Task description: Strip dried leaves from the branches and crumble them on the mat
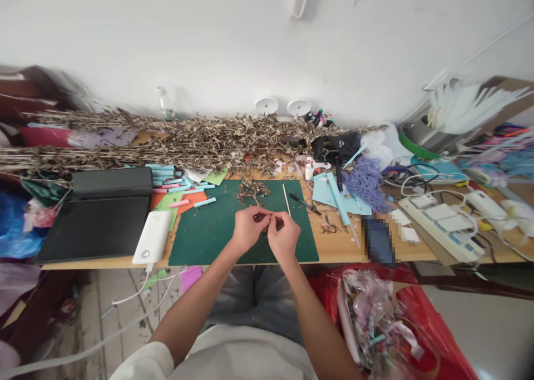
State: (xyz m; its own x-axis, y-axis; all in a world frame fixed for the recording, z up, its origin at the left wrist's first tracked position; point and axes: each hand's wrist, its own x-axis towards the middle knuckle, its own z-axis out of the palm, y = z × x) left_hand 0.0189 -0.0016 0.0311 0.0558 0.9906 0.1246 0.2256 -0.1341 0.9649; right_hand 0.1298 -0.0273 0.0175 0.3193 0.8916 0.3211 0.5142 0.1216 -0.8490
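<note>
My left hand (247,227) and my right hand (284,234) meet above the green cutting mat (204,224). Thumbs and forefingers of both are pinched together, tip to tip; whatever sits between them is too small and covered to make out. Just beyond my fingers, a small heap of dried leaves (252,191) lies on the mat, with crumbs scattered around it. A thin pale stick (286,200) and a black pen (301,202) lie to the right of my right hand.
Long dried plant stalks (233,138) stretch along the back of the table. On the left are a black tablet case (104,224) and a white power bank (153,236). To the right lie a glue gun (315,167), purple yarn (366,182) and a power strip (444,230).
</note>
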